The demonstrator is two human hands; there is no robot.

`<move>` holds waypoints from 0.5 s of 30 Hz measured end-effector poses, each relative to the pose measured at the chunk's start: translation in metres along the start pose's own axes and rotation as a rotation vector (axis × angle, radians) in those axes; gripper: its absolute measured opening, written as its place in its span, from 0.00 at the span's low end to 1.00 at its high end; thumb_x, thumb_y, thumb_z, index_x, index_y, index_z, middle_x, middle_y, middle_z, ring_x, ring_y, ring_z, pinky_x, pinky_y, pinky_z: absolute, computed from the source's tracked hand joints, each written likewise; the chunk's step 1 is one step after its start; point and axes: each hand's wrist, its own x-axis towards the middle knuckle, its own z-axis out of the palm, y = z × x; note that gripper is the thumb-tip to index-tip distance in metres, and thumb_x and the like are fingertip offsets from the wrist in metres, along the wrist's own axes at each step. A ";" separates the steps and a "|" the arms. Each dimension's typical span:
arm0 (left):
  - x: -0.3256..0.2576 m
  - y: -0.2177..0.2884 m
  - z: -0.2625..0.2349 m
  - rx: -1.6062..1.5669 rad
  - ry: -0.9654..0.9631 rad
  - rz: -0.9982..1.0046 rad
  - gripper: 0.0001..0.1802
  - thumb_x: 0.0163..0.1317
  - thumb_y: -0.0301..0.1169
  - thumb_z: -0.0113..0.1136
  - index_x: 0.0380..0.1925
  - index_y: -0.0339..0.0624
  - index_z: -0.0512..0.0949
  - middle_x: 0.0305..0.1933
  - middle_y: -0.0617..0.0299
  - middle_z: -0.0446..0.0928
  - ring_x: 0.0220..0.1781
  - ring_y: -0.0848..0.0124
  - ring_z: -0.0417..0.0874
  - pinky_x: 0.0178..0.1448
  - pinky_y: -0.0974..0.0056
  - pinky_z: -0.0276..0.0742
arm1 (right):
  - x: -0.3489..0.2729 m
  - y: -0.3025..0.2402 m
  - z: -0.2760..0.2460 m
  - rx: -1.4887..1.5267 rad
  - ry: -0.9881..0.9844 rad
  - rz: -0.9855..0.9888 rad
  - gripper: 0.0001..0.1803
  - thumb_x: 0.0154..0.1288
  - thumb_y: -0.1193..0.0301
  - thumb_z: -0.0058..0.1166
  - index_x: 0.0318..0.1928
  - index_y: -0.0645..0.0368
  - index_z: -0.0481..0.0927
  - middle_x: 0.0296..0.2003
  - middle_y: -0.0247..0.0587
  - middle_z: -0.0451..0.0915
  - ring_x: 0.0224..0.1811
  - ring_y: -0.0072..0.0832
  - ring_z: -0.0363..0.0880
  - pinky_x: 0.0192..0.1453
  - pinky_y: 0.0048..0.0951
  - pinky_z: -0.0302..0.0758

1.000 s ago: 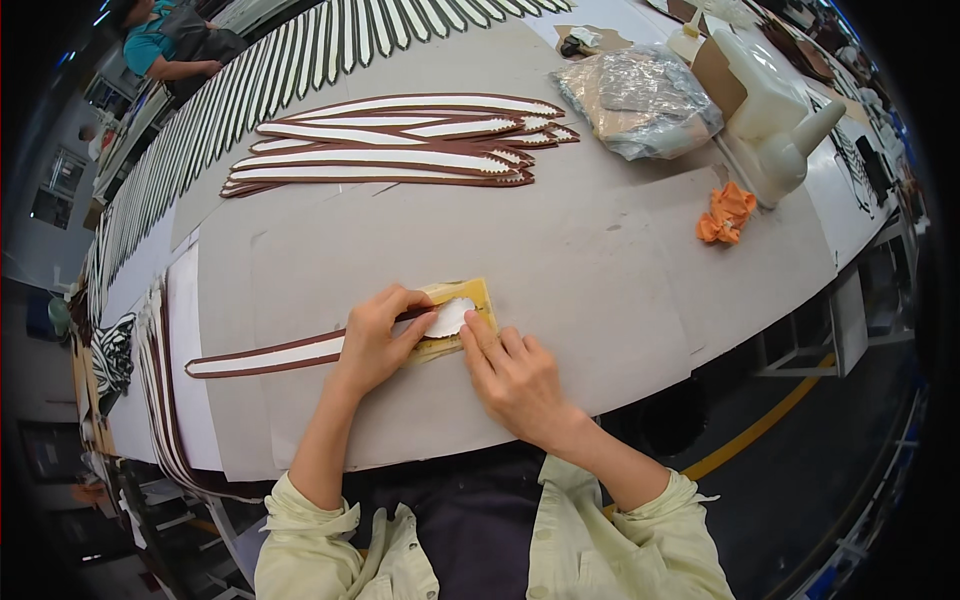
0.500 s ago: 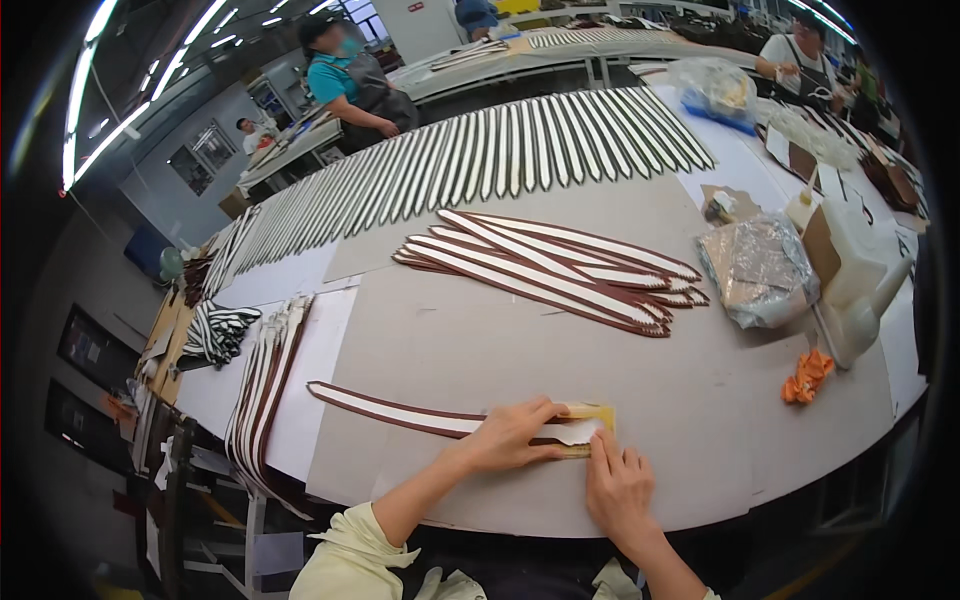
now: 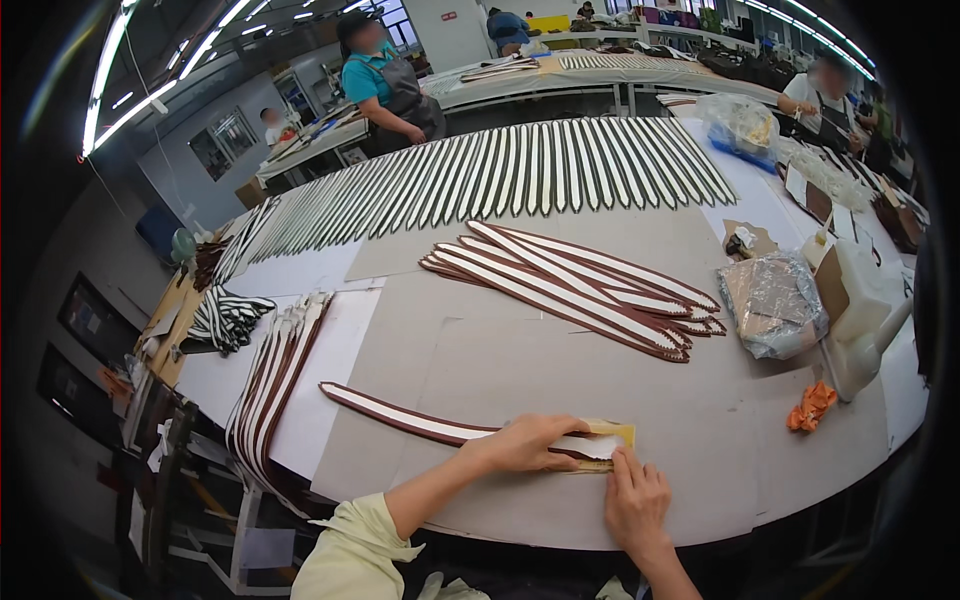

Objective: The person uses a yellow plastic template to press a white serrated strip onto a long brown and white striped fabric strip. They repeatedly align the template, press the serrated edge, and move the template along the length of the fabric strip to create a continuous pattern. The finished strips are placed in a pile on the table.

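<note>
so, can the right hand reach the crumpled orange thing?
Probably yes: the right hand is at the end of the strip and would have to leave it, but the orange thing lies to its right with the wrapped packet beyond, not between.

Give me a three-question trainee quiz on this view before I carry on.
1. True or false: the crumpled orange item lies farther right in the picture than the right hand.
2. What colour is the flat piece beneath the right end of the brown-edged white strip?
3. Multiple choice: the left hand touches
A) the plastic-wrapped package
B) the brown-edged white strip
C) the white jug

Key: 1. True; 2. Yellow; 3. B
</note>
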 end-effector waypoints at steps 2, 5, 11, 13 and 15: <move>0.002 -0.003 -0.001 0.008 -0.005 0.018 0.30 0.69 0.44 0.71 0.65 0.41 0.76 0.56 0.52 0.82 0.53 0.50 0.86 0.56 0.52 0.83 | 0.001 0.000 -0.002 0.007 -0.009 0.003 0.22 0.59 0.77 0.63 0.56 0.66 0.82 0.58 0.42 0.84 0.33 0.38 0.76 0.38 0.39 0.70; 0.001 0.000 -0.002 0.053 -0.013 0.009 0.27 0.69 0.42 0.70 0.63 0.42 0.78 0.53 0.52 0.82 0.50 0.49 0.86 0.54 0.53 0.83 | 0.000 0.000 -0.002 0.017 -0.019 0.011 0.22 0.59 0.77 0.63 0.56 0.65 0.82 0.58 0.41 0.84 0.33 0.37 0.77 0.38 0.39 0.70; -0.007 0.008 0.013 0.272 0.146 0.068 0.23 0.67 0.34 0.69 0.62 0.47 0.81 0.48 0.57 0.81 0.51 0.54 0.84 0.54 0.53 0.81 | 0.001 0.001 -0.001 0.004 -0.008 -0.002 0.23 0.58 0.77 0.62 0.56 0.65 0.82 0.58 0.41 0.84 0.32 0.37 0.77 0.37 0.39 0.69; -0.009 0.010 0.018 0.435 0.340 0.212 0.25 0.65 0.30 0.69 0.63 0.49 0.81 0.49 0.60 0.82 0.54 0.57 0.83 0.56 0.53 0.81 | 0.000 0.001 0.000 0.002 -0.010 -0.003 0.23 0.57 0.77 0.62 0.56 0.65 0.82 0.59 0.41 0.84 0.32 0.37 0.77 0.37 0.39 0.69; -0.016 0.009 0.023 0.492 0.343 0.215 0.26 0.63 0.28 0.68 0.63 0.50 0.82 0.51 0.62 0.82 0.56 0.58 0.81 0.57 0.54 0.80 | -0.001 0.001 -0.001 -0.013 -0.016 -0.004 0.23 0.58 0.77 0.62 0.56 0.65 0.82 0.59 0.42 0.84 0.33 0.37 0.77 0.37 0.39 0.69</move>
